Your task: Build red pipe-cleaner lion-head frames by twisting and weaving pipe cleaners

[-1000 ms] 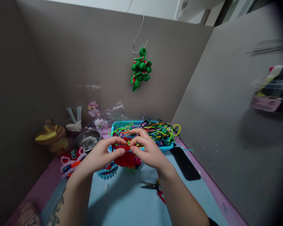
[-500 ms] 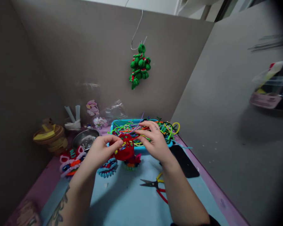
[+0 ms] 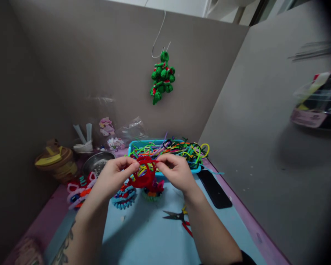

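Note:
Between my two hands hangs a red pipe-cleaner piece (image 3: pixel 143 179), bent into loops with a denser part at the bottom. My left hand (image 3: pixel 118 173) pinches its upper left side between thumb and forefinger. On the other side, my right hand (image 3: pixel 175 171) pinches a red strand at the upper right. Below the piece, a blue fuzzy figure (image 3: pixel 124 198) and a multicoloured one with pink tips (image 3: pixel 153 190) rest on the blue mat (image 3: pixel 149 235). Scissors (image 3: pixel 175 216) with red and yellow handles lie under my right forearm, blades pointing left.
Behind my hands stands a blue tray (image 3: pixel 130 150) heaped with coloured pipe cleaners. A black phone (image 3: pixel 215 189) lies to the right. Leftward are a metal bowl (image 3: pixel 95 163), a lilac fuzzy figure (image 3: pixel 76 195) and a brown pot (image 3: pixel 56 162). A green ornament (image 3: pixel 163 79) hangs on a wire.
My right hand has come down and its fingers, spread before, have closed on the red strand. My left hand keeps its pinch. The view has shifted slightly.

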`<action>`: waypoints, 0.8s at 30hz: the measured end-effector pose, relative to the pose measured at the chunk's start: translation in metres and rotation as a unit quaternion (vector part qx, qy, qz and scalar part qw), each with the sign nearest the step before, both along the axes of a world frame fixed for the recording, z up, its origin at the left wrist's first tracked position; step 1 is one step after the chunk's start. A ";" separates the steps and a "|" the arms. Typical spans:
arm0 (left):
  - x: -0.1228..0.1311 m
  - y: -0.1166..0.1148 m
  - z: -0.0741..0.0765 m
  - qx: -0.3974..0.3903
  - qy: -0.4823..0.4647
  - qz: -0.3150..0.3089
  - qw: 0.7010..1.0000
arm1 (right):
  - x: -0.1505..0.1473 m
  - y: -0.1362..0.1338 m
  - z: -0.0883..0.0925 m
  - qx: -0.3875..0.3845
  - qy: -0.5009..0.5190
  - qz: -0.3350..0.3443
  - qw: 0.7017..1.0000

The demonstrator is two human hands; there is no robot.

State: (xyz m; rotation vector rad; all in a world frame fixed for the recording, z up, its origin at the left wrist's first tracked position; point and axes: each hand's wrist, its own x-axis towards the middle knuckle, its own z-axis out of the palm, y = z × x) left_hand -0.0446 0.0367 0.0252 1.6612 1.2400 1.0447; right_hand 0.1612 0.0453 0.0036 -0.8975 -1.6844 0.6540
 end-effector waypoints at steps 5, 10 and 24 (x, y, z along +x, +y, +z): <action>0.000 -0.001 0.001 0.007 0.009 -0.005 1.000 | -0.008 -0.003 0.000 -0.085 0.109 0.028 0.990; 0.002 -0.002 0.003 0.021 0.042 0.018 0.999 | -0.013 -0.005 0.001 -0.095 0.141 0.028 0.985; 0.010 -0.001 -0.003 0.077 0.040 0.065 0.994 | -0.016 0.001 -0.003 -0.345 0.183 0.173 0.904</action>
